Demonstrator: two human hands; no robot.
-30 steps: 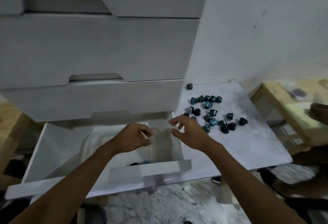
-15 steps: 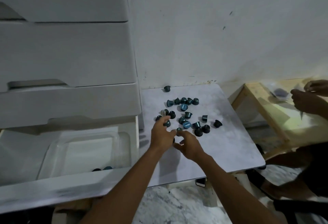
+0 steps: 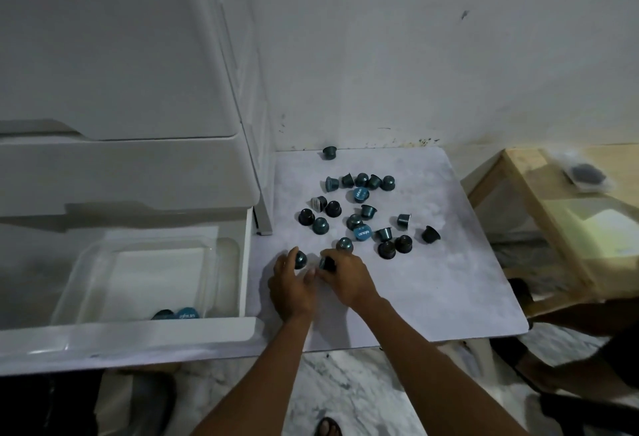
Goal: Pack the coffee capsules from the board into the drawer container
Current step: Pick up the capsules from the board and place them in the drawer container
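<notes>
Both hands work side by side at the near edge of the capsule scatter: the left hand (image 3: pixel 292 285) has its fingers curled round a teal capsule (image 3: pixel 300 260), and the right hand (image 3: pixel 347 280) pinches a darker capsule (image 3: pixel 327 263) between thumb and fingers, neither one clearly lifted off the surface yet. By size, the white drawer unit (image 3: pixel 121 72) fills the left of the scene, its bottom drawer (image 3: pixel 247 262) pulled open toward the near side. Right of it lies the pale marbled board (image 3: pixel 449 280), on which the capsules rest. Inside the drawer sits the clear plastic container (image 3: pixel 221 255), nearly bare, with only two capsules in the container (image 3: pixel 176 314) against its near wall. Judging from that, the packing has barely begun: some twenty loose capsules on the board (image 3: pixel 359 214) are left, plus one stray capsule (image 3: pixel 329 152) at the far edge by the wall. They point every way; many stand on their wide rims with the narrow dome up, axis vertical, a few lie tipped on their sides, and two show printed blue foil lids facing upward.
</notes>
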